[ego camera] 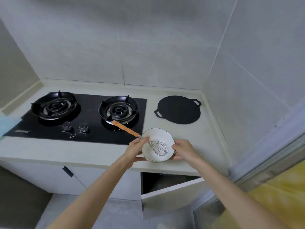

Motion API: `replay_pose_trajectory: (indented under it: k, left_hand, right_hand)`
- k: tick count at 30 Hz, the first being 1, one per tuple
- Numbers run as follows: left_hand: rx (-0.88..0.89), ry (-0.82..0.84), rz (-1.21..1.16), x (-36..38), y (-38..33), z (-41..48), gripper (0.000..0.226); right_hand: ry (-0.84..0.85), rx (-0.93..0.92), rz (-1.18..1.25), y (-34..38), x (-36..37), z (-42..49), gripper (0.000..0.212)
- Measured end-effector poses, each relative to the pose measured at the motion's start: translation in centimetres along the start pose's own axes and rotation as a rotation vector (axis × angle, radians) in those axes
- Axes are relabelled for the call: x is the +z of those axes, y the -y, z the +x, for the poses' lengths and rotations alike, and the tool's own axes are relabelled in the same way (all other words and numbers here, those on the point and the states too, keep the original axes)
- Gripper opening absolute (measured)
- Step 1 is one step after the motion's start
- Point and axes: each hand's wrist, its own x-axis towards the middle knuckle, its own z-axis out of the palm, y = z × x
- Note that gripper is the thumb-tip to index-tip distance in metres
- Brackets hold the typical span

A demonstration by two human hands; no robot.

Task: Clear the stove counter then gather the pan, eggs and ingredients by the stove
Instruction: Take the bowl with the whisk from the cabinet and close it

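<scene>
A white bowl (156, 136) sits near the counter's front edge, just right of the black gas stove (92, 136). A wire whisk (159, 147) lies in it, its orange handle (126, 129) sticking out up-left over the stove glass. My left hand (134, 150) grips the bowl's left rim, fingers touching the whisk's neck. My right hand (184, 150) holds the bowl's right rim. A flat black pan (179, 109) with two loop handles rests on the counter at the back right. No eggs are in view.
The stove has two burners (118, 109) and two knobs (83, 127). Tiled walls close in behind and to the right. Below the counter a cabinet door (171, 190) stands open. A blue cloth (8, 124) shows at the left edge.
</scene>
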Motion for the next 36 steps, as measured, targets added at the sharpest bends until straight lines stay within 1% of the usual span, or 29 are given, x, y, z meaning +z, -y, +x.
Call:
replay_pose_trajectory:
  k: [2,7,10,13,16,17,21,24,25,29,33,36]
  left_hand:
    - [0.016,0.017,-0.012,-0.3,-0.8,1.7,0.036]
    - [0.058,0.048,-0.039,-0.3,-3.4,6.6,0.037]
    - [0.085,0.048,-0.063,0.0,-5.2,10.3,0.035]
    - [0.068,-0.002,-0.111,0.0,-7.0,14.3,0.04]
    - [0.027,-0.087,-0.143,0.2,-8.8,18.4,0.046]
    - [0.014,-0.114,-0.161,0.2,-9.3,19.7,0.047]
    - [0.014,-0.14,-0.183,0.3,-11.4,23.9,0.042]
    - [0.001,-0.156,-0.174,0.3,-12.7,26.8,0.021]
    - [-0.005,-0.163,-0.177,0.3,-13.0,27.6,0.02]
    - [-0.036,-0.153,-0.186,0.1,-13.8,31.1,0.027]
    - [-0.072,-0.145,-0.203,0.0,-14.0,33.8,0.03]
    - [-0.09,-0.13,-0.201,-0.2,-13.9,35.2,0.03]
  right_hand:
    - [-0.028,0.007,0.014,0.7,0.0,1.8,0.029]
    - [-0.089,0.01,0.07,2.5,-0.5,7.7,0.028]
    - [-0.1,-0.019,0.066,4.2,-1.1,11.5,0.026]
    - [-0.133,-0.021,0.052,6.1,-1.8,16.0,0.026]
    - [-0.158,0.017,0.062,7.4,-2.3,21.2,0.017]
    - [-0.161,0.033,0.08,7.8,-2.3,22.9,0.018]
    - [-0.181,0.073,0.162,9.5,-1.7,28.6,0.018]
    - [-0.205,0.114,0.202,10.7,-1.1,32.0,0.013]
    - [-0.209,0.134,0.213,10.9,-0.8,33.0,0.012]
    - [-0.233,0.187,0.227,11.6,-0.1,36.5,0.015]
    - [-0.238,0.212,0.225,11.6,0.2,39.4,0.023]
    - [-0.245,0.229,0.215,11.5,0.4,41.0,0.021]
